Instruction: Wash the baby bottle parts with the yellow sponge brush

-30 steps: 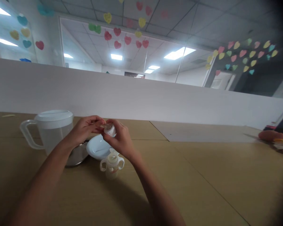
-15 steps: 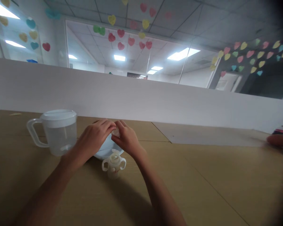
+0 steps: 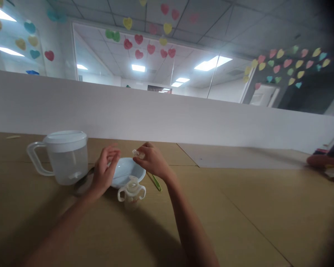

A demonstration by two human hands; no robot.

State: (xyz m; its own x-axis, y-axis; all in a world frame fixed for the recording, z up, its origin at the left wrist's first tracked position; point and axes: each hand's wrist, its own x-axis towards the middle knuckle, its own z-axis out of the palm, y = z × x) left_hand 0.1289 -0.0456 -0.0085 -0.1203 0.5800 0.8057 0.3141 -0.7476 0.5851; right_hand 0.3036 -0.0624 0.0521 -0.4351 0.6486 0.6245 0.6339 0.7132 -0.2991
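My right hand [image 3: 153, 161] is closed on a small clear piece [image 3: 138, 154], perhaps a bottle nipple, above the right rim of a white bowl [image 3: 125, 171]. At the bowl's left side my left hand [image 3: 105, 168] is raised with its fingers apart, holding nothing. In front of the bowl stands a baby bottle [image 3: 132, 193] with two white side handles and a tilted flap at its top. Part of a dark-edged object [image 3: 85, 181] lies behind my left wrist, its kind unclear.
A lidded clear pitcher [image 3: 68, 159] stands left of the bowl, its handle pointing left. A thin green utensil [image 3: 156, 182] lies right of the bowl. At the far right edge is a blurred hand [image 3: 323, 161] of another person. A low white partition [image 3: 156, 115] runs behind the table.
My hands were together over the bowl and have parted. My left hand has let go and moved left and down; my right hand keeps the clear piece. More of the bowl now shows.
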